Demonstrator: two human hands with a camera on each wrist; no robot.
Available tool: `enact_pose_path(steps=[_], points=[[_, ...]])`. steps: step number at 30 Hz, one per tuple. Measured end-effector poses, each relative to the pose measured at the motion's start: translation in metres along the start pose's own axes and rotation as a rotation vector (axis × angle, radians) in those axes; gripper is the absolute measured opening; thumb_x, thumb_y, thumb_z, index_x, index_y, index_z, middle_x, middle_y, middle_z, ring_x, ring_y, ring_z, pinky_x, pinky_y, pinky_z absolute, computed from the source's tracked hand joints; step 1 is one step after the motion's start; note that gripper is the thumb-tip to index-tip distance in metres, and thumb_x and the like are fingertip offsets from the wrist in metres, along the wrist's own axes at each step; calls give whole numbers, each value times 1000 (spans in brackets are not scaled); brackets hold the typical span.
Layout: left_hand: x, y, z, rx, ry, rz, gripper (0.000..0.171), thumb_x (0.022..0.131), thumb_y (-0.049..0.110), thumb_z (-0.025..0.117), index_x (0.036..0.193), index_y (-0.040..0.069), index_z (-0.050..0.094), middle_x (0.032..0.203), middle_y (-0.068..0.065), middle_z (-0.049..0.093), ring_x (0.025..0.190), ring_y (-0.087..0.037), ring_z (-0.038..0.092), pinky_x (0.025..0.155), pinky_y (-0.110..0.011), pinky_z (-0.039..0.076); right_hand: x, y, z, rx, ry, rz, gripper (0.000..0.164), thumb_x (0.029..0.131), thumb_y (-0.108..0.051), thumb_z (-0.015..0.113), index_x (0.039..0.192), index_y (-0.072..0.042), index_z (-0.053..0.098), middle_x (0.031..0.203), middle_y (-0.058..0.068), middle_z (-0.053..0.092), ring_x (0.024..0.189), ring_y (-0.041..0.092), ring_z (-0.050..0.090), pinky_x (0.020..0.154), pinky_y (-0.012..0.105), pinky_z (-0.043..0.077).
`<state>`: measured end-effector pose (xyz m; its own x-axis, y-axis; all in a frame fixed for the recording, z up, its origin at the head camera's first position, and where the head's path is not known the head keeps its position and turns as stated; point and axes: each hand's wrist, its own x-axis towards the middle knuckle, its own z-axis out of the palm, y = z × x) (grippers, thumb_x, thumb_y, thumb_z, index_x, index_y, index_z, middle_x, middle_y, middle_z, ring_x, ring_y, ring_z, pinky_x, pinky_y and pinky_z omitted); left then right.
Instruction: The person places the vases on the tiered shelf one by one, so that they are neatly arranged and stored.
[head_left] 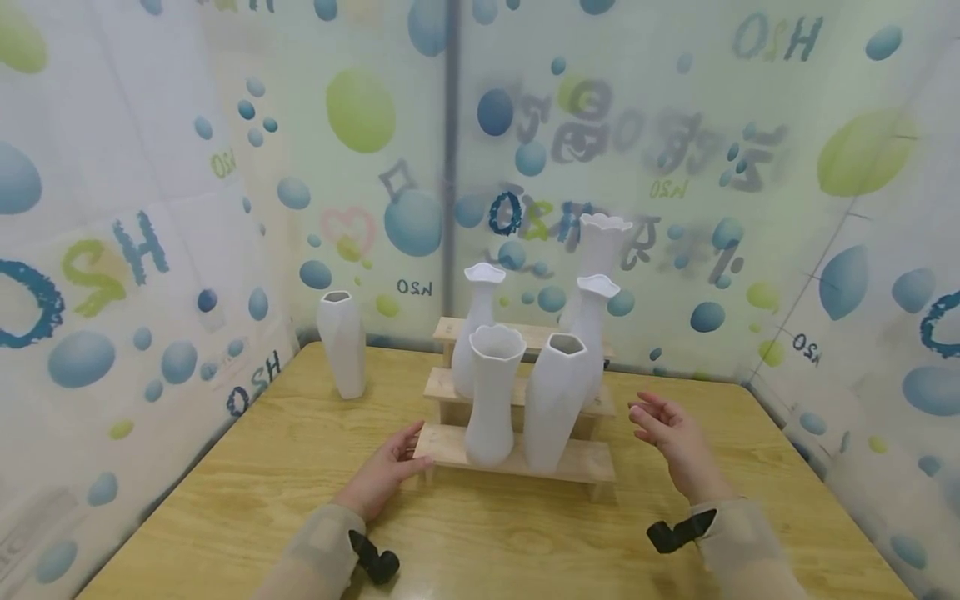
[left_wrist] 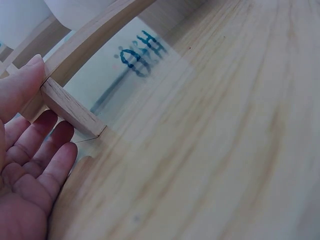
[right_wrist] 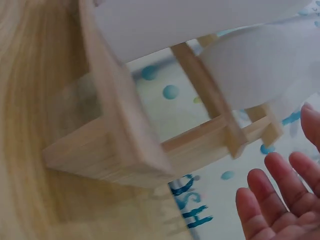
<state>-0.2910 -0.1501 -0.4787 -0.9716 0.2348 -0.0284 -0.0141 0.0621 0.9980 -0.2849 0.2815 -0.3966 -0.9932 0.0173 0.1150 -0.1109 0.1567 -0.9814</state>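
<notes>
A three-step wooden stand (head_left: 450, 446) carries several white vases. My left hand (head_left: 381, 473) grips the left end of its lowest step, the thumb (left_wrist: 31, 75) at the step's edge and the fingers beside the leg (left_wrist: 75, 107). On that step stand a vase with a wavy rim (head_left: 491, 408) and a faceted vase (head_left: 555, 400). Behind them are two vases with flared rims, one left (head_left: 472, 333) and one right (head_left: 592, 325), and a taller scalloped vase (head_left: 602, 246). My right hand (head_left: 671, 437) hovers right of the stand, fingers relaxed and holding nothing.
Another faceted white vase (head_left: 343, 346) stands alone on the wooden table (head_left: 285, 450), left of the stand. Curtains (head_left: 300, 108) printed with bubbles and letters surround the table at the back and both sides.
</notes>
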Motion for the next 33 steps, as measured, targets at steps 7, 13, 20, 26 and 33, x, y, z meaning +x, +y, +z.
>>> enact_pose_path(steps=[7,13,20,26,33], points=[[0,-1,1,16,-9,3,77,90,25,70,151,8,26,134,-15,47,121,-28,46,106,-50,32,-12,33,9,-18,-44,105,56,98,-28,58,139,5,39,137,18,48,111,11,54,91,32,48],[4,-4,0,9,-15,4,77,90,25,70,152,10,27,135,-14,47,122,-28,45,107,-50,31,-13,54,14,-17,-184,133,63,98,-23,57,149,-1,26,149,24,32,132,37,36,98,46,43],[4,-3,1,13,-18,2,75,91,25,68,152,12,27,137,-14,46,124,-28,44,107,-49,30,-15,71,14,-9,-260,110,72,93,-15,64,150,0,24,147,27,31,126,32,40,92,32,44],[3,-4,2,11,-11,-5,75,90,25,69,152,12,28,137,-14,46,124,-28,43,107,-50,30,-16,75,14,-53,-264,76,72,91,-14,66,149,0,27,141,25,41,119,21,45,93,27,39],[1,-5,-1,5,6,0,78,88,26,71,152,11,28,135,-14,48,123,-28,44,106,-51,30,-17,76,21,-42,-237,78,70,91,-11,66,149,0,28,131,23,50,111,20,50,90,26,41]])
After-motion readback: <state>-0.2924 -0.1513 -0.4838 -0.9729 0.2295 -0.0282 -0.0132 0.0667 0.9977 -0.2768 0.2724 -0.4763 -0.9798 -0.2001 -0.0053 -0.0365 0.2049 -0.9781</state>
